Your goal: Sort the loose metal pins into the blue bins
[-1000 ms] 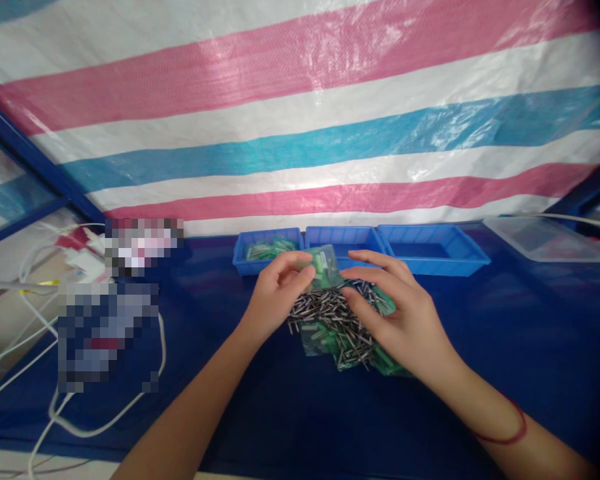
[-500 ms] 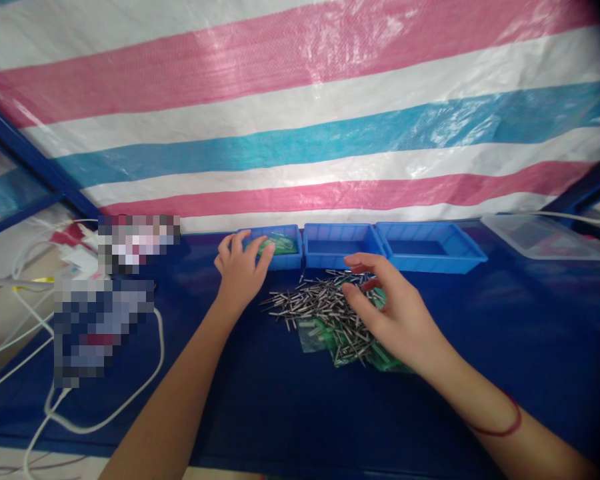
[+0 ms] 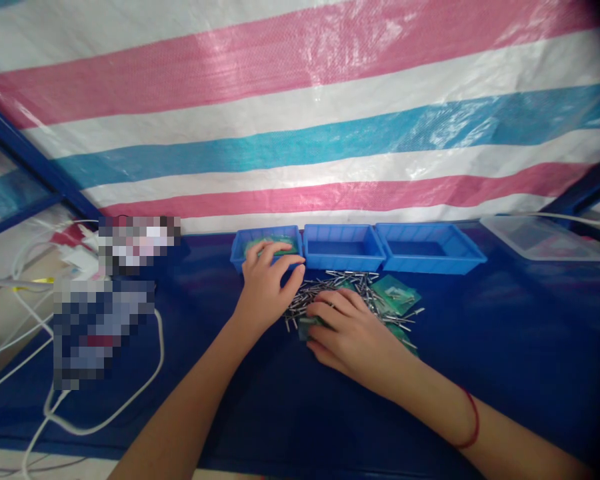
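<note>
My left hand (image 3: 269,283) hovers over the near edge of the left blue bin (image 3: 236,253), its fingers spread and nothing seen in them. Inside that bin lie green plastic bags (image 3: 281,241). My right hand (image 3: 347,333) is down on a loose pile of thin metal pins (image 3: 363,283), its fingers curled. A clear greenish bag (image 3: 306,329) pokes out by its fingertips; whatever they grip is hidden below the hand. Right of the pile, a green bag (image 3: 395,295) lies flat with a few small pale pieces on or in it.
Beside the left bin stand a middle blue bin (image 3: 344,260) and a right blue bin (image 3: 433,263). A clear plastic lid or tray (image 3: 535,240) lies at the far right. White cables (image 3: 163,347) loop across the blue table (image 3: 260,420) at left, near blurred-out items. A striped sheet (image 3: 300,147) hangs behind.
My right hand has moved left and down onto the pins, its fingers curling. My left hand has shifted right and nearer, off the bin's inside. The right-hand green bag has come into view.
</note>
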Motion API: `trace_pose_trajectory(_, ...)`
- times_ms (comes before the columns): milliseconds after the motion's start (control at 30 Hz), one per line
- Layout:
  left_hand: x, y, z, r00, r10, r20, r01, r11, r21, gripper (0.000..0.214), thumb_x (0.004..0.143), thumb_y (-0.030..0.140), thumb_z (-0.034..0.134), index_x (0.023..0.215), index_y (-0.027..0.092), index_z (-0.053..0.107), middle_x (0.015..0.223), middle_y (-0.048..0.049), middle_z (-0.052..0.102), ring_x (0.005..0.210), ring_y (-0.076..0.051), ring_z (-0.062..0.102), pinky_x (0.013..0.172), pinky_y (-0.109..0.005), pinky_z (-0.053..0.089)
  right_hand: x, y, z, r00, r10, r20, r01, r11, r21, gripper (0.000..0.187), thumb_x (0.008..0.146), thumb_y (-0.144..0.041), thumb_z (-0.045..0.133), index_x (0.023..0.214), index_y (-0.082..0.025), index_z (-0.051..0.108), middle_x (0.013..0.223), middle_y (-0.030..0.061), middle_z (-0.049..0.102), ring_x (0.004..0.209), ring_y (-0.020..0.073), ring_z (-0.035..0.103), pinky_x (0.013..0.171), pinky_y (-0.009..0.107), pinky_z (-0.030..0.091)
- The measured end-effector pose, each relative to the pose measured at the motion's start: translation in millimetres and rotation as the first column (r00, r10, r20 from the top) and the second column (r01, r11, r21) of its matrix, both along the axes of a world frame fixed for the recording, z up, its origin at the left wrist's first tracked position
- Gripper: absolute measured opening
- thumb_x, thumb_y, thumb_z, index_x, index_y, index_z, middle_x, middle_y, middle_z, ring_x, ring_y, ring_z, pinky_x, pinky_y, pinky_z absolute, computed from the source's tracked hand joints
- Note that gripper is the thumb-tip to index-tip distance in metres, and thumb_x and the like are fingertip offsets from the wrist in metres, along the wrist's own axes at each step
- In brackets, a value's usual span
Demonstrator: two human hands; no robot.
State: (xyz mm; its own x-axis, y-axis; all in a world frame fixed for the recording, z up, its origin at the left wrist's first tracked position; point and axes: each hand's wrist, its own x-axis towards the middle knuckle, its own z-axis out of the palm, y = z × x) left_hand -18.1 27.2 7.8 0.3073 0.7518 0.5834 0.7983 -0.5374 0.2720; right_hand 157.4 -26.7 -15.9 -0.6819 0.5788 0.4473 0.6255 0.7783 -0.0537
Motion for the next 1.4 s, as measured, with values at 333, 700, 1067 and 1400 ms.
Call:
trace_pose_trajectory(333,13.6,-11.9,-1.3,0.913,-0.219,0.344,0.295,0.937,-0.186,0.028,0.096,0.028,0.041,0.095,0.018,0.067,0.1,-0.0057,0.068,0.102,-0.019,0.057,0.096,-0.036,0.04,9.8,1.8,10.1,0.823,-0.191,-0.535,0.091,0.974,-0.207,0.011,0.09,-0.019,0.051,0.087,-0.017,0.061,0.086,0.0039,0.068,0.08,0.0158,0.061,0.073,0.03,0.044)
trace_pose_trajectory(700,24.5,-15.2,-22.7,0.692,-0.06,0.72,0.576,0.647,-0.5,0.027,0.078,0.041,0.067,0.085,0.015,0.061,0.077,-0.0009,0.062,0.073,-0.014,0.058,0.069,-0.026,0.045,20.0,7.8,12.7,0.561,-0.423,-0.711,-0.014,0.854,-0.519,0.018,0.088,-0.036,0.055,0.093,-0.02,0.06,0.086,0.0049,0.067,0.075,0.0176,0.062,0.069,0.031,0.051)
trace_pose_trajectory(1067,31.2,-20.4,-7.1,0.455,0.107,0.884,0.683,0.595,-0.424,0.04,0.067,0.049,0.075,0.08,0.016,0.056,0.073,0.0023,0.058,0.067,-0.01,0.054,0.064,-0.021,0.041,13.6,9.0,12.1,0.528,-0.405,-0.746,-0.259,0.76,-0.596,0.014,0.082,-0.034,0.065,0.086,-0.02,0.064,0.083,0.0024,0.068,0.077,0.0179,0.064,0.071,0.032,0.053)
trace_pose_trajectory(1400,29.5,-21.6,-3.2,0.583,0.322,0.746,0.684,0.301,-0.664,0.08,0.075,0.083,0.021,0.075,0.014,0.061,0.065,-0.0031,0.057,0.047,-0.008,0.048,0.044,-0.021,0.035,33.2,8.0,18.1,0.848,-0.11,-0.518,0.143,0.989,0.026,0.02,0.085,-0.012,0.055,0.098,-0.021,0.066,0.094,0.0092,0.066,0.085,0.0201,0.064,0.073,0.033,0.053)
